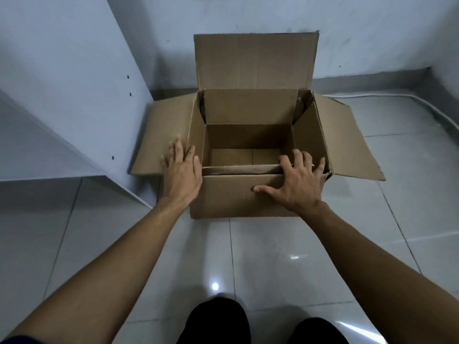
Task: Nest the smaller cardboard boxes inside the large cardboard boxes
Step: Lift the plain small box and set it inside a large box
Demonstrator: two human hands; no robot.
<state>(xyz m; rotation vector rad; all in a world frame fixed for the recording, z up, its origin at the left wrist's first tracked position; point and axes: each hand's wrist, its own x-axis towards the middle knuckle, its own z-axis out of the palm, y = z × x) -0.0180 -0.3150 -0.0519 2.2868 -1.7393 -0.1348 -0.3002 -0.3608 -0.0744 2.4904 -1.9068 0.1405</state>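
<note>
The large cardboard box (248,194) is set on the floor (248,256) at 12 o'clock, flaps spread wide so it stays open. A smaller box (246,135) is already seen inside. The left hand (180,167) is laid flat at its 9 o'clock corner, the right hand (295,180) spread open over the near edge, likely to steady it. Nothing is gripped.

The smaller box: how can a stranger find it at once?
On the tiled floor, by the wall, stands the large box with flaps spread. The smaller box sits inside it, open-topped, its walls just within the outer walls.
</note>
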